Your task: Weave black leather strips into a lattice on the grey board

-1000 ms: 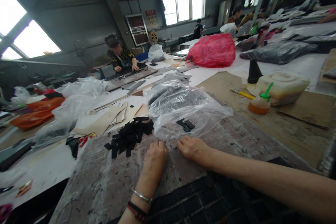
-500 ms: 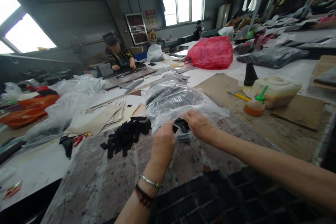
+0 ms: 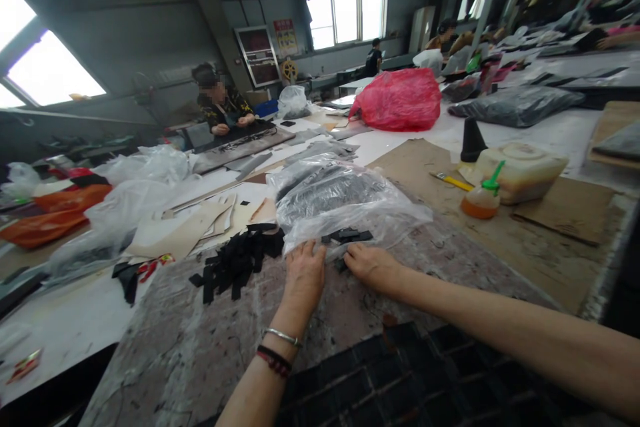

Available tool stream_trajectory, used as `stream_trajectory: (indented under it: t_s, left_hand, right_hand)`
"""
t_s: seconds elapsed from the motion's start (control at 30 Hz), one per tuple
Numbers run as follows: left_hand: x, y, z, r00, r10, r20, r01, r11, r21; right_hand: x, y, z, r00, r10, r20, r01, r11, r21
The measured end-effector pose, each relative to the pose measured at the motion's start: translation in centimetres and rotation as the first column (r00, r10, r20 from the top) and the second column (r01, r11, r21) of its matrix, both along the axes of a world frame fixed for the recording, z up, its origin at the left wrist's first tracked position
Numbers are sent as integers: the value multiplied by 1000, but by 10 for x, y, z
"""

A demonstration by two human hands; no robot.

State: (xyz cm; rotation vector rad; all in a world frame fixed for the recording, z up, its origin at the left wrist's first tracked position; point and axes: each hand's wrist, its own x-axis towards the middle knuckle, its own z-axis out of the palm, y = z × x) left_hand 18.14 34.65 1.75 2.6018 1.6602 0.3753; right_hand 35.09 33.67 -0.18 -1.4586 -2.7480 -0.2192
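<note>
My left hand [image 3: 306, 273] and my right hand [image 3: 369, 263] rest side by side on a mottled grey-pink felt board [image 3: 200, 347], at the near edge of a clear plastic bag [image 3: 345, 203] that holds dark pieces. Both hands have their fingers curled down on the bag's mouth. A few small black pieces [image 3: 347, 236] lie inside the bag just beyond my fingertips. A loose heap of black strips [image 3: 235, 263] sits on the board to the left of my left hand. A black quilted sheet [image 3: 415, 380] lies under my forearms.
A squeeze bottle with a green nozzle [image 3: 481, 199], a translucent tub [image 3: 523, 170], a black cone [image 3: 469, 140] and a yellow tool [image 3: 453, 181] stand at the right. A red bag [image 3: 400, 100] lies farther back. Beige cut sheets [image 3: 190, 230] and plastic bags lie left. Another person [image 3: 220, 107] works across the table.
Both hands had lifted the bag's edge with the black pieces half a second ago; now they have come back down onto the board, pressing the bag's mouth flat.
</note>
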Motion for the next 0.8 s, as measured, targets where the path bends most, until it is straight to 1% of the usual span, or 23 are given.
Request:
stream_trajectory:
  t_s: [0.07,0.13,0.2,0.27,0.33,0.43,0.53,0.6,0.67,0.73,0.8]
  left_hand:
    - [5,4,4,1000,31,-4,-31,1000,3]
    - [8,6,8,999,54,1,-54,999,-2]
    - [11,5,9,998,62,6,-62,998,-17]
    - [12,3,9,998,59,4,-59,997,-40]
    - [13,0,8,999,52,-3,-53,997,-63]
    - [13,0,6,999,42,-16,-44,996,-77]
    - [11,2,4,999,43,-26,-45,996,-76]
    - [10,2,3,999,35,-34,-38,996,-78]
    - [8,0,3,999,13,-45,-17,997,-80]
    - [7,-3,4,998,-14,-57,9,997,-75]
    - [7,-7,5,997,-32,-68,28,998,-60]
  right_hand:
    - [6,1,1,998,65,6,-65,998,19]
    - [16,0,2,994,103,-25,-102,994,40]
    - [27,-2,2,990,103,-94,-97,993,65]
    - [36,-2,3,974,107,-198,-93,993,78]
    - [40,-1,4,934,131,-332,-110,991,81]
    - [40,1,11,844,161,-512,-141,987,78]
    - [38,1,24,788,125,-603,-86,992,92]
    - [38,1,33,783,117,-611,-47,990,130]
    - [40,1,40,815,142,-562,-51,983,174]
    - [42,5,41,890,140,-434,-68,982,177]
    - [44,12,36,960,55,-273,-24,993,115]
